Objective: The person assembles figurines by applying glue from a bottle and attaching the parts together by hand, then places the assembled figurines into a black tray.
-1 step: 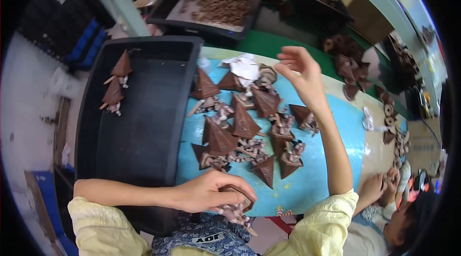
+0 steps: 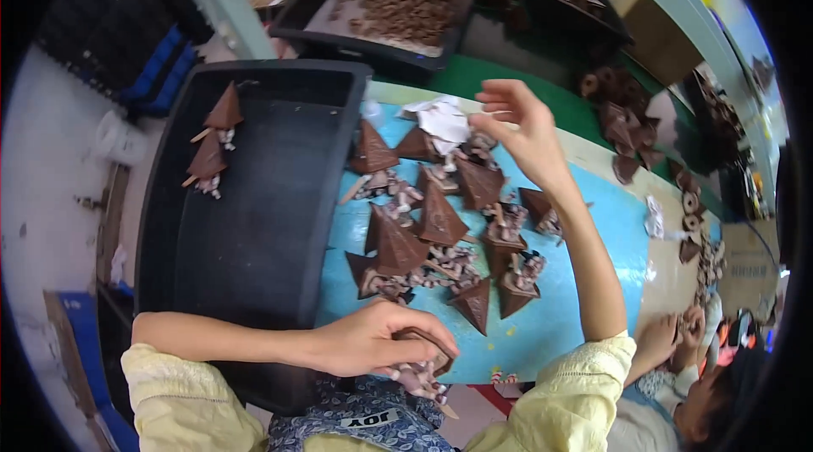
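Low at the front, my left hand (image 2: 373, 338) is closed around a figurine (image 2: 419, 377) with a brown base and small pinkish-grey figures; a thin tan stick pokes from its lower end. My right hand (image 2: 523, 128) is raised over the table's far side, its fingers stretched and the thumb apart, with nothing visible in them. Nearest to it are a crumpled white paper (image 2: 442, 123) and a greyish-brown piece, partly hidden. Between my hands, several brown pointed-roof figurines (image 2: 398, 245) with clustered small figures lie on the blue mat (image 2: 576, 282).
At the left, a black tub (image 2: 254, 232) holds two roofed figurines (image 2: 224, 109). Beyond the mat, another black tray (image 2: 351, 49) holds many small brown pieces. Brown parts (image 2: 622, 126) are heaped at the right back. A person (image 2: 677, 405) works at the right.
The whole view has shifted slightly. My right hand has moved a little left, closer to the white paper. My left hand still holds the figurine.
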A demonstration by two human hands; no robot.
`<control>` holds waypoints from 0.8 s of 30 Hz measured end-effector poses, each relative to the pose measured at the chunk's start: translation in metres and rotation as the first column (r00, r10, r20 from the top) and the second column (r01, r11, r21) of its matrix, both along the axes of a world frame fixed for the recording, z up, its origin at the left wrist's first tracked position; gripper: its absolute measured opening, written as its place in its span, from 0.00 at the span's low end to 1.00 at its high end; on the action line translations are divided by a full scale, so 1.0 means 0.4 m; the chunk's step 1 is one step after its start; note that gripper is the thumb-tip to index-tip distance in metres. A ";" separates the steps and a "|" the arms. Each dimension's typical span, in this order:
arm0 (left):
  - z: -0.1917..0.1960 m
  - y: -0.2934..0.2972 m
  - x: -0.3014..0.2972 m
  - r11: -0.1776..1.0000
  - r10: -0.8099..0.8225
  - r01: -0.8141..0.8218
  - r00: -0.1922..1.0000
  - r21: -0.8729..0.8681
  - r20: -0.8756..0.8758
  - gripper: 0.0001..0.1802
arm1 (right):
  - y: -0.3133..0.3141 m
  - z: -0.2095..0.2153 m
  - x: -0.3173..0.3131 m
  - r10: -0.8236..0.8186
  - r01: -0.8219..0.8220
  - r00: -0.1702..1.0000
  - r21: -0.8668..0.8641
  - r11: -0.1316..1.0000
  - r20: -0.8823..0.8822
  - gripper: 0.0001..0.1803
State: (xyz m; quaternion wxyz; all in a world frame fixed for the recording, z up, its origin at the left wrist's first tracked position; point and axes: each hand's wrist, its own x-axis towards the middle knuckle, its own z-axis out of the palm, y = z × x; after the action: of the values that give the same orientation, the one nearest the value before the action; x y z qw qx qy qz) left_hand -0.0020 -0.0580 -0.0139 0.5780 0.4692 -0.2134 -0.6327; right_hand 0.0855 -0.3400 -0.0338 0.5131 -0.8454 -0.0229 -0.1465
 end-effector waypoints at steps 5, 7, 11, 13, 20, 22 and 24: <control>-0.014 0.042 -0.017 0.971 0.183 -0.151 0.968 -0.184 0.171 0.14 | 0.154 -0.043 0.135 0.208 -0.233 0.972 -0.311 0.921 -0.113 0.23; 0.000 0.062 -0.005 0.982 0.167 -0.167 0.986 -0.086 -0.001 0.14 | 0.179 -0.094 0.183 0.244 -0.244 0.968 -0.382 0.891 -0.050 0.21; -0.006 0.088 -0.006 0.975 0.216 -0.222 0.960 -0.014 -0.176 0.15 | 0.184 -0.107 0.211 0.364 -0.382 0.924 -0.273 0.883 -0.118 0.16; -0.010 0.096 0.008 0.986 0.165 -0.164 0.964 0.020 -0.209 0.17 | 0.169 -0.092 0.178 0.311 -0.327 0.945 -0.296 0.897 -0.100 0.15; -0.018 0.129 0.003 0.949 0.311 -0.315 0.941 -0.014 -0.135 0.16 | 0.250 0.147 -0.196 0.006 0.002 0.999 0.219 0.976 -0.034 0.14; -0.021 0.123 -0.012 0.955 0.292 -0.298 0.940 -0.007 -0.178 0.16 | 0.264 0.165 -0.363 -0.049 0.061 0.995 0.147 0.987 -0.085 0.18; -0.022 0.113 -0.027 0.959 0.278 -0.284 0.935 0.007 -0.218 0.16 | 0.334 0.153 -0.492 -0.144 0.193 0.979 0.425 0.885 -0.146 0.20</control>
State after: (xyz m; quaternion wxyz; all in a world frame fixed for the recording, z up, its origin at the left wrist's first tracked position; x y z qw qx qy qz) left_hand -0.0127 -0.0127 -0.0226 0.6879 0.4161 -0.0877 -0.5882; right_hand -0.1114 -0.2064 0.0273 0.6752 -0.7144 0.1123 -0.1451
